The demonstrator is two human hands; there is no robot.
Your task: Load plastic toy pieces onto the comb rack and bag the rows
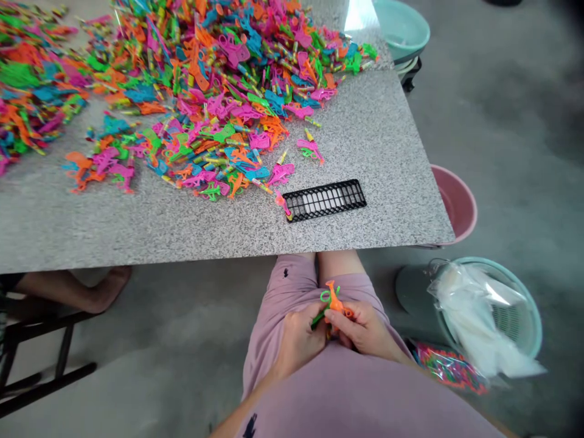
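Note:
Low over my lap, both hands are close together with their fingers bent around small plastic toy guns. An orange toy gun (335, 299) points up out of my right hand (362, 328), pinched by thumb and fingers. My left hand (303, 333) grips a green toy gun (319, 317), mostly hidden by the fingers and the orange one. On the table (228, 234) in front lies a black plastic lattice rack (325, 199). A pink toy gun (283, 202) sits at the rack's left end. Behind it spreads a large heap of mixed-colour toy guns (219, 109).
Right of the table stand a pink bucket (469, 210) and a pale-green basket (531, 304) with clear plastic bags (483, 322). A bag of toy guns (451, 368) lies beneath. Another person's leg (77, 291) and a dark stool (50, 365) are at left.

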